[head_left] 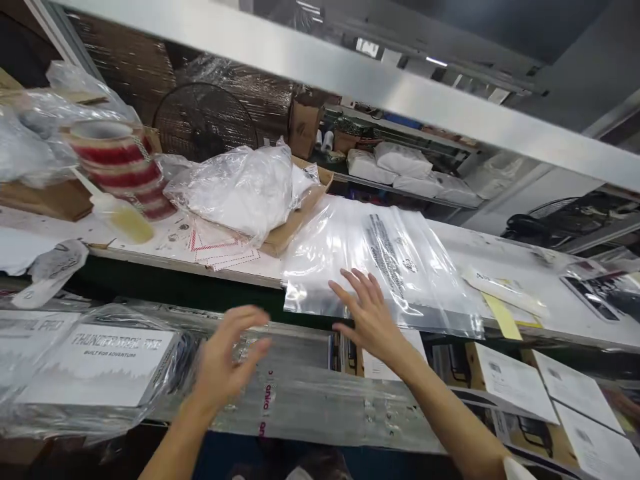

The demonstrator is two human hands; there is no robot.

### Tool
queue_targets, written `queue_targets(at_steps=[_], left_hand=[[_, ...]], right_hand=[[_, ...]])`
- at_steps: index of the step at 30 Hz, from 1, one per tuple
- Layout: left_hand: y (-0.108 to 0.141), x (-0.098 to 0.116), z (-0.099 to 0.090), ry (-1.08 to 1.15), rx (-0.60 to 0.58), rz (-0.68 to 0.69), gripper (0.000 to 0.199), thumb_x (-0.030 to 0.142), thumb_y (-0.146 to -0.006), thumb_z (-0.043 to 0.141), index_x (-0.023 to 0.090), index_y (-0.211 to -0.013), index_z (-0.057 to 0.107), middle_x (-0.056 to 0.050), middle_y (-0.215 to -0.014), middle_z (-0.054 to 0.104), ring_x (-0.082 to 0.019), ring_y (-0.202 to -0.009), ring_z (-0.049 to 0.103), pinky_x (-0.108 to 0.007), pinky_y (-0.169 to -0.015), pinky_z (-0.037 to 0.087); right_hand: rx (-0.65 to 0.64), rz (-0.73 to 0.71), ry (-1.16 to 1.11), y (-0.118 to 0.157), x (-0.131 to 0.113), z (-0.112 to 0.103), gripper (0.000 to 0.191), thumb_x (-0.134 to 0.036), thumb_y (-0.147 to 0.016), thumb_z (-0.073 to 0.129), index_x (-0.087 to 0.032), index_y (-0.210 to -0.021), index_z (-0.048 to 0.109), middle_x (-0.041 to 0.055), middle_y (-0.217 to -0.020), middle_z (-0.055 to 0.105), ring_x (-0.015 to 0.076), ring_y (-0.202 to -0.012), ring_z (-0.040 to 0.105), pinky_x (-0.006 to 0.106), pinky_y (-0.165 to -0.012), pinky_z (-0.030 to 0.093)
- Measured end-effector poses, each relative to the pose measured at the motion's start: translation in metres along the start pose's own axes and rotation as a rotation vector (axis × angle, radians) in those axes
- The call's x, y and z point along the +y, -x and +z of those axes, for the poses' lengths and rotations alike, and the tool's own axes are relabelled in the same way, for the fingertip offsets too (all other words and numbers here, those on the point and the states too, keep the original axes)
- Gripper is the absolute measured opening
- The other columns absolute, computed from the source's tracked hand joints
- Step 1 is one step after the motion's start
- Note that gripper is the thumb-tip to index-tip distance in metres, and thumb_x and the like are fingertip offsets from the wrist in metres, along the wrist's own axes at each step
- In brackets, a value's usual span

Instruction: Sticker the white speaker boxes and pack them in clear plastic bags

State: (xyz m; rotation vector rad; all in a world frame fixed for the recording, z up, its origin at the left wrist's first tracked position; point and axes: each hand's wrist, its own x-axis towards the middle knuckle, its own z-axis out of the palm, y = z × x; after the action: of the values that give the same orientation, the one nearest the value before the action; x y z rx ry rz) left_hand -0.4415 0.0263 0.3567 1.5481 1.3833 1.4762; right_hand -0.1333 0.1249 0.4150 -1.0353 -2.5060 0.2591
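Observation:
A stack of clear plastic bags (325,250) with black printing lies on the white shelf, its near edge hanging over the front. My right hand (367,317) is at the near edge of these bags, fingers spread, holding nothing. Over the grey taped surface (320,407) hovers my left hand (227,363), slightly blurred, its fingers apart and nothing in them. To its left, boxes with white printed fronts (107,363) lie wrapped in clear plastic. More boxes with white labels (517,383) stand at the lower right, beyond my right forearm.
On the shelf are red-and-clear tape rolls (117,163), a bottle with yellow liquid (130,222) and a cardboard tray (285,233) holding crumpled plastic. A metal bar (350,80) crosses above. A yellow strip (503,317) hangs at the shelf's right edge.

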Motion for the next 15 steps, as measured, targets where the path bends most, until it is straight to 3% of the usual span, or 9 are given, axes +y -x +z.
queue_targets(at_steps=[2, 5, 7, 10, 12, 15], left_hand=[[-0.023, 0.012, 0.03, -0.17, -0.119, 0.095, 0.043, 0.046, -0.093, 0.077, 0.031, -0.133, 0.07, -0.01, -0.142, 0.066, -0.034, -0.139, 0.057, -0.054, -0.122, 0.043], [-0.067, 0.02, 0.065, -0.35, -0.265, 0.105, 0.049, 0.05, -0.104, 0.059, 0.028, -0.147, 0.061, -0.011, -0.155, 0.059, -0.035, -0.147, 0.05, -0.055, -0.13, 0.03], [-0.082, 0.023, 0.077, -0.404, -0.212, 0.08, 0.045, 0.049, -0.108, 0.049, 0.025, -0.143, 0.063, -0.012, -0.15, 0.062, -0.035, -0.144, 0.052, -0.055, -0.129, 0.029], [-0.079, 0.03, 0.088, -0.472, 0.015, 0.006, 0.042, 0.049, -0.105, 0.051, 0.02, -0.132, 0.066, -0.016, -0.134, 0.065, -0.037, -0.13, 0.059, -0.053, -0.116, 0.043], [-0.071, 0.035, 0.097, -0.498, 0.128, -0.072, 0.041, 0.051, -0.104, 0.052, 0.018, -0.125, 0.066, -0.017, -0.122, 0.066, -0.036, -0.117, 0.063, -0.051, -0.105, 0.05], [-0.07, 0.037, 0.11, -0.458, 0.125, -0.051, 0.039, 0.049, -0.105, 0.051, 0.019, -0.124, 0.066, -0.017, -0.125, 0.067, -0.036, -0.122, 0.062, -0.05, -0.108, 0.048]], right_hand=[[0.021, -0.101, 0.167, -0.007, 0.02, 0.011, 0.048, -0.011, -0.097, 0.066, -0.027, -0.142, 0.066, 0.0109, -0.141, 0.072, 0.0335, -0.14, 0.06, 0.065, -0.126, 0.04], [0.082, -0.173, 0.163, 0.002, 0.036, 0.02, 0.046, -0.006, -0.101, 0.051, -0.023, -0.142, 0.066, 0.0089, -0.147, 0.069, 0.0304, -0.142, 0.058, 0.057, -0.122, 0.048], [0.141, -0.171, 0.146, 0.012, 0.042, 0.017, 0.049, -0.005, -0.101, 0.048, -0.019, -0.145, 0.063, 0.0118, -0.155, 0.062, 0.0313, -0.145, 0.053, 0.055, -0.119, 0.05], [0.246, -0.154, 0.084, 0.012, 0.052, 0.015, 0.033, -0.008, -0.102, 0.05, -0.02, -0.123, 0.072, 0.0119, -0.14, 0.071, 0.0296, -0.13, 0.06, 0.049, -0.108, 0.055], [0.295, -0.034, 0.046, -0.002, 0.057, 0.021, 0.018, -0.019, -0.104, 0.056, -0.022, -0.1, 0.074, 0.0119, -0.125, 0.075, 0.03, -0.116, 0.062, 0.048, -0.101, 0.055], [0.283, 0.184, 0.02, -0.031, 0.059, 0.033, 0.025, -0.04, -0.102, 0.066, -0.02, -0.087, 0.067, 0.0173, -0.114, 0.07, 0.0341, -0.109, 0.06, 0.051, -0.096, 0.051]])
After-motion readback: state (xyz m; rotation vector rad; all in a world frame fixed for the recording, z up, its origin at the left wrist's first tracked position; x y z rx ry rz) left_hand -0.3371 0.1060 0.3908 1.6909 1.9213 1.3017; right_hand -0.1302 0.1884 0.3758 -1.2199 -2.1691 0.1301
